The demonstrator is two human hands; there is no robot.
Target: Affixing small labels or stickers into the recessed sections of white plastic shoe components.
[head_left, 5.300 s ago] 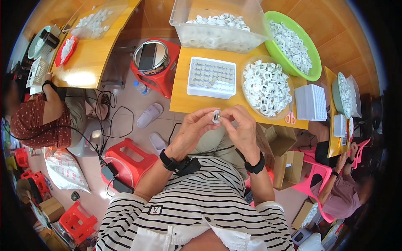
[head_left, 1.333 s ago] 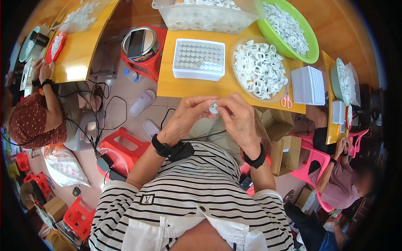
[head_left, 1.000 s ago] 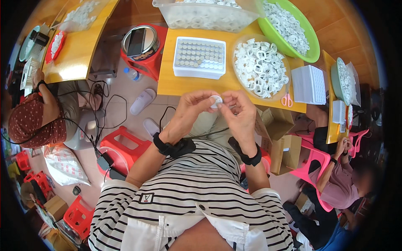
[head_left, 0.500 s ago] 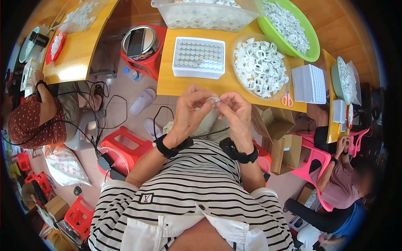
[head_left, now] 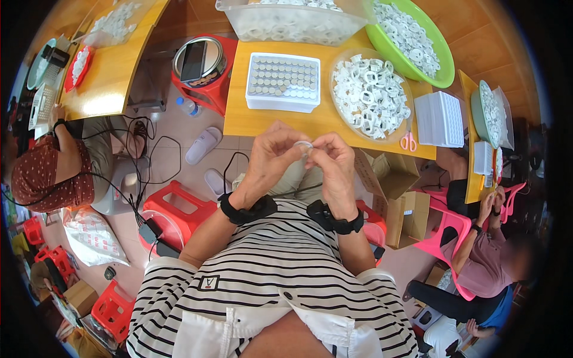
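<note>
A small white ring-shaped plastic piece is pinched between my two hands in front of the table's near edge. My left hand grips its left side with thumb and fingers closed. From the other side, the fingertips of my right hand close on the same piece; they hide part of it. Just beyond my hands, a white tray holds rows of small round silvery discs, with bare slots at its lower right. To its right, a clear round bowl is heaped with similar white plastic pieces.
The yellow table also bears a clear bin, a green basin, pink scissors and stacked white trays. Cardboard boxes stand below. Red stools and black cables lie left. Other people work at side tables.
My hands stay nearly in place, with the white piece turned slightly between the fingertips. My right wrist has shifted a little to the left.
</note>
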